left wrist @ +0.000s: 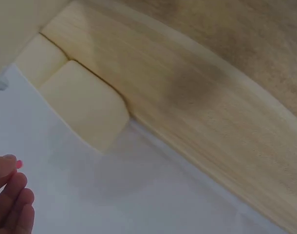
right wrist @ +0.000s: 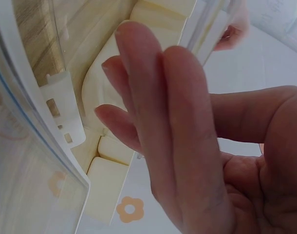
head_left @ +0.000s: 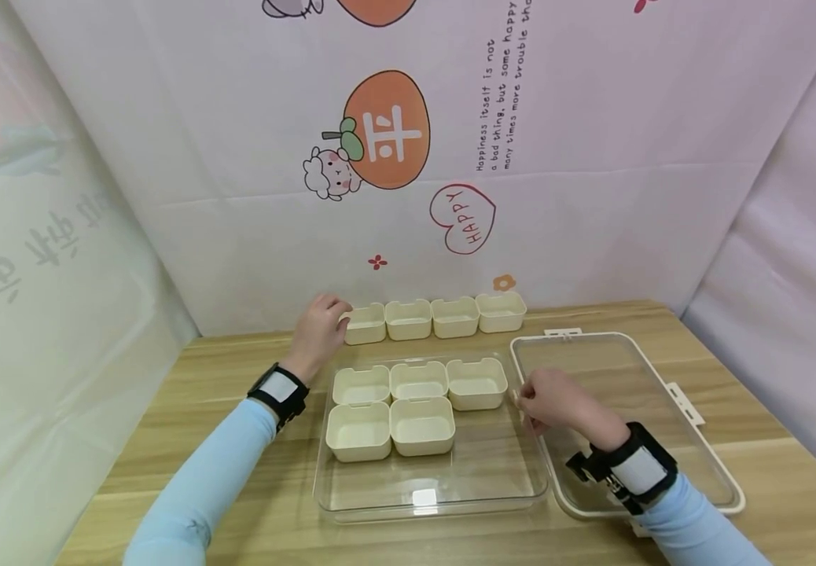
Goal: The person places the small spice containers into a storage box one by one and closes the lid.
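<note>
Left hand (head_left: 319, 325) hung at the leftmost cup (head_left: 367, 332) along the bench (head_left: 266, 503)'s far edge, fingers narrow, hold uncertain. Right hand (head_left: 556, 397), fingers straight, seemed empty by the tray (head_left: 493, 456)'s right edge. Level rim-pinch judged safest.

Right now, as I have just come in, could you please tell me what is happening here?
A person's left hand is at the left end of a row of four cream containers; I cannot tell whether it touches one. The right hand, seemingly holding nothing, is at the right edge of a clear tray, beside a light-framed clear lid. In the tray are five more cream containers, three behind two.
</note>
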A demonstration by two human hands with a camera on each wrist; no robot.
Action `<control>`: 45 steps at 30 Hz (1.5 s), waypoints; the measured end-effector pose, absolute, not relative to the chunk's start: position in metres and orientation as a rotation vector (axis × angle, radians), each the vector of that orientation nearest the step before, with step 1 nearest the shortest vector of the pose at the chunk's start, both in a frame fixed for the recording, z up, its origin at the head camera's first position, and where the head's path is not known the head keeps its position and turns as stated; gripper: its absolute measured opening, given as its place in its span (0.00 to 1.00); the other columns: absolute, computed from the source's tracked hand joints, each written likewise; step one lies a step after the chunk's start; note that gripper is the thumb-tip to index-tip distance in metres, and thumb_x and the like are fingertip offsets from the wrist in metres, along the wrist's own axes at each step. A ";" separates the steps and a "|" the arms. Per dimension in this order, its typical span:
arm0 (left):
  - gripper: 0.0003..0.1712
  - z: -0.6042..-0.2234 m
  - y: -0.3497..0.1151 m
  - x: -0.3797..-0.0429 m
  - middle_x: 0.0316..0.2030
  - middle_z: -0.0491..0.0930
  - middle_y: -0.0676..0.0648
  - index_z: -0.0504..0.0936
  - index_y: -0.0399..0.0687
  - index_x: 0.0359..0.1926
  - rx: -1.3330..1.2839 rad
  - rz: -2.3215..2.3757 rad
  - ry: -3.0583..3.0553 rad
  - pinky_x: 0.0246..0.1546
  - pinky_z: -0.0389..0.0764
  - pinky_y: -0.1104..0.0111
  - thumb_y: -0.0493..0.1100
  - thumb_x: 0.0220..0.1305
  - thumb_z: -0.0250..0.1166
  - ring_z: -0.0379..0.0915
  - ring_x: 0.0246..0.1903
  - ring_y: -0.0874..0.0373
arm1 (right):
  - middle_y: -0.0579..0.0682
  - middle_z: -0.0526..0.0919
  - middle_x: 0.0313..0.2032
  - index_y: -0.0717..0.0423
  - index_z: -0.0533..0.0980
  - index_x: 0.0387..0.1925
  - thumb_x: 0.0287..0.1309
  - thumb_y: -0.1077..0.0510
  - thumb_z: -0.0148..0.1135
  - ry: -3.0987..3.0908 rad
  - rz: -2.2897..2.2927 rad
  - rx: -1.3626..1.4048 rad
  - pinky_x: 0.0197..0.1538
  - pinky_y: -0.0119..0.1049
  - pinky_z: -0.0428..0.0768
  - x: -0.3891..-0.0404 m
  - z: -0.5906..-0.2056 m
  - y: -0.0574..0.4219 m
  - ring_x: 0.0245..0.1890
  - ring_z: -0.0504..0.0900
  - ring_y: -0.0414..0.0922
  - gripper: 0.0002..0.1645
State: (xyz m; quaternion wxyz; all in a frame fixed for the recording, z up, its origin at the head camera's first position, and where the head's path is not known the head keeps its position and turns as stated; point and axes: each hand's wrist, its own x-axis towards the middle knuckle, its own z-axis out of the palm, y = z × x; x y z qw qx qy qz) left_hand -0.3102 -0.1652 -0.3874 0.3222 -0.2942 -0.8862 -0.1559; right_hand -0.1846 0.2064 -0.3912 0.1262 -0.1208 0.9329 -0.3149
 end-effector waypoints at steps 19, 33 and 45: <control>0.09 -0.408 -0.164 -0.338 0.31 0.80 0.41 0.85 0.37 0.35 -0.751 -0.222 -2.477 0.42 0.77 0.60 0.30 0.49 0.68 0.75 0.36 0.47 | 0.48 0.81 0.16 0.67 0.81 0.30 0.61 0.64 0.54 2.722 -0.878 -0.355 0.24 0.32 0.79 -0.184 -0.389 0.206 0.16 0.80 0.41 0.11; 0.07 -0.415 -0.160 -0.337 0.30 0.85 0.44 0.86 0.39 0.33 -0.834 -0.166 -2.557 0.36 0.81 0.63 0.28 0.51 0.67 0.81 0.32 0.50 | 0.49 0.81 0.16 0.68 0.81 0.31 0.61 0.65 0.54 2.706 -0.914 -0.358 0.24 0.33 0.80 -0.181 -0.389 0.206 0.16 0.81 0.42 0.11; 0.10 -0.417 -0.159 -0.340 0.19 0.78 0.50 0.85 0.40 0.26 -0.793 -0.225 -2.619 0.26 0.74 0.69 0.27 0.57 0.59 0.70 0.21 0.60 | 0.48 0.81 0.16 0.67 0.81 0.28 0.59 0.65 0.54 2.747 -0.888 -0.374 0.23 0.31 0.79 -0.185 -0.391 0.209 0.14 0.80 0.40 0.11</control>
